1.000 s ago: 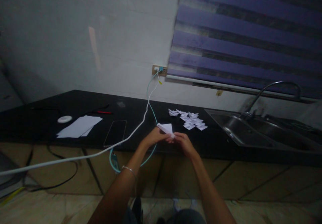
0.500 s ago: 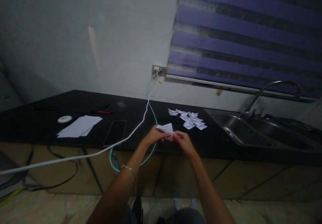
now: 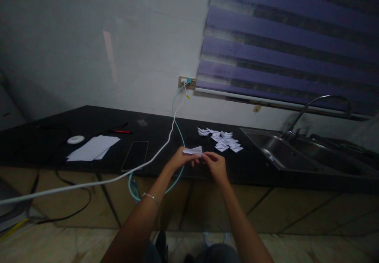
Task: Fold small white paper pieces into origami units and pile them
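Observation:
A small folded piece of white paper (image 3: pixel 193 150) is held between my two hands, just over the counter's front part. My left hand (image 3: pixel 179 158) grips its left side, thumb along the near edge. At its right end my right hand (image 3: pixel 215 163) pinches the paper between thumb and fingertips. Beyond my right hand, several folded white paper boats (image 3: pixel 226 140) lie grouped on the black counter (image 3: pixel 166 131). A stack of white paper sheets (image 3: pixel 91 148) rests at the left.
A phone (image 3: pixel 135 155), a red pen (image 3: pixel 122 131) and a round white object (image 3: pixel 75 139) lie on the left of the counter. A white cable (image 3: pixel 160 151) and a teal cable (image 3: pixel 179 131) run from the wall outlet (image 3: pixel 187 82). A steel sink (image 3: pixel 284 151) with faucet (image 3: pixel 308 107) is at the right.
The folded paper has turned from showing a pointed, triangular face to a flatter, narrower shape. My right hand has shifted slightly left and up; the left hand stays nearly in place.

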Action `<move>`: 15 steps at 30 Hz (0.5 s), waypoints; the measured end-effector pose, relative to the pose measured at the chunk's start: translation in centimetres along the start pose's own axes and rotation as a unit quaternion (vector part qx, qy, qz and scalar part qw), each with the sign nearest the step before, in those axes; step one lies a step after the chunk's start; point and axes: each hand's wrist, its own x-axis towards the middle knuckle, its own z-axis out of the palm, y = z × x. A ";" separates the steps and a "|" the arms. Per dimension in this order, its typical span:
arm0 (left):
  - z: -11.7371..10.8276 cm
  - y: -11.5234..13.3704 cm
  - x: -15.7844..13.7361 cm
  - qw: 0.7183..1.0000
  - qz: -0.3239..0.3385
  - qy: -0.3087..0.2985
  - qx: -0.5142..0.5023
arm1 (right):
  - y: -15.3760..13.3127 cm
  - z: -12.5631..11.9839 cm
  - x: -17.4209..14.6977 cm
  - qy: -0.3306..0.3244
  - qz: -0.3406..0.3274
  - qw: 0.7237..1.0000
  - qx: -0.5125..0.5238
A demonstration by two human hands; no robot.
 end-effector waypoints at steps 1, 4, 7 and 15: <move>0.0 -0.1 0.0 1.000 0.001 0.002 -0.003 | 0.0 0.0 0.0 -0.004 0.003 1.000 -0.004; 0.1 -0.4 0.2 1.000 0.005 0.009 -0.026 | 0.0 -0.1 -0.1 -0.029 0.015 0.999 -0.010; 0.2 -0.6 0.4 0.999 0.002 0.015 -0.044 | 0.1 0.0 -0.1 -0.061 0.012 0.998 -0.019; 0.2 0.1 0.4 0.999 0.026 -0.018 0.024 | 0.6 0.2 0.1 -0.092 -0.009 0.996 -0.009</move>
